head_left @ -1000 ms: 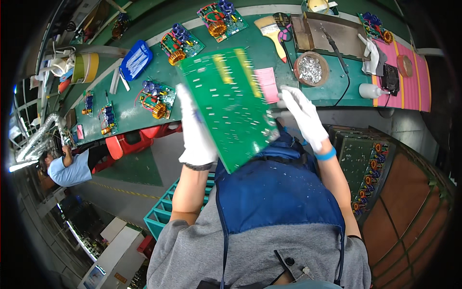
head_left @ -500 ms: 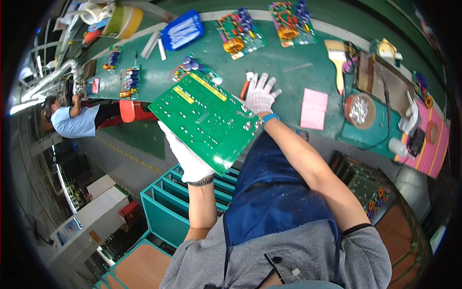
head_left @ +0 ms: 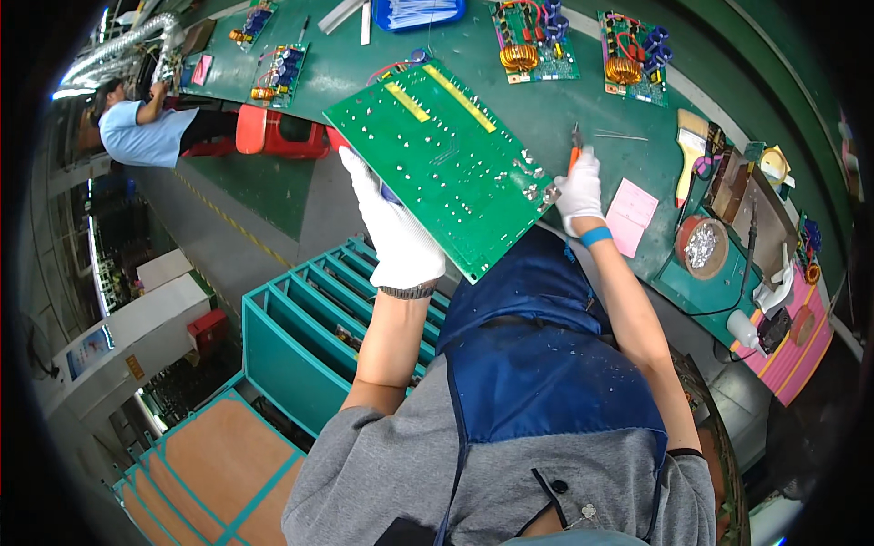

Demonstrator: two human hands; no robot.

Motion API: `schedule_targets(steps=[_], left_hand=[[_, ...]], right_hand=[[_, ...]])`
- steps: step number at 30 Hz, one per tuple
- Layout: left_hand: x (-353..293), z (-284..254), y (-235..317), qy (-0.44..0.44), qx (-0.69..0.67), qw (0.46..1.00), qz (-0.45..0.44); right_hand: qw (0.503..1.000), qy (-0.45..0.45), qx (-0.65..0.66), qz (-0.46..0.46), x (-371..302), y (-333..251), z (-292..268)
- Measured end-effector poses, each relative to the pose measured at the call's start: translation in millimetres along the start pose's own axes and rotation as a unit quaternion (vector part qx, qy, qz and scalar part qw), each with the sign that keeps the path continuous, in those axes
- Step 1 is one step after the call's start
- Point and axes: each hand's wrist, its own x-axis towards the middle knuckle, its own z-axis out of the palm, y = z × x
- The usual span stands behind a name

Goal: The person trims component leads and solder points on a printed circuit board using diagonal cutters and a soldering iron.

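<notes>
My left hand, in a white glove, grips a large green circuit board by its near left edge. The board is tilted with its solder side up, showing two yellow strips and shiny solder spots. My right hand, also gloved, is closed around a small pair of orange-handled cutters. Their dark tip points away from me, just right of the board's right corner. Beneath the board's far edge, a part of another assembled board shows; most of it is hidden.
Several populated boards lie along the green bench. Pink paper, a brush, a bowl of metal bits and a soldering iron are at the right. A blue tray sits far off. A teal rack stands below left; a person works beyond.
My right hand was spread flat on the bench beside the cutters; now it has closed on them and moved right. The board remains in my left hand. The whole view has shifted.
</notes>
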Motion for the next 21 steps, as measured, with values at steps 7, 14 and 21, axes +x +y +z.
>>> schedule_targets(steps=[7, 14, 21], left_hand=[[-18, 14, -16, 0.026, 0.077, 0.994, 0.067], [-43, 39, -35, 0.034, 0.143, 0.983, 0.111], [-59, 50, -44, 0.047, 0.166, 0.981, 0.085]], right_hand=[[0.818, -0.13, 0.559, 0.047, -97, -45, -172], [0.945, -0.122, 0.18, -0.245, -146, -41, -218], [0.95, -0.115, 0.116, -0.265, -156, -30, -224]])
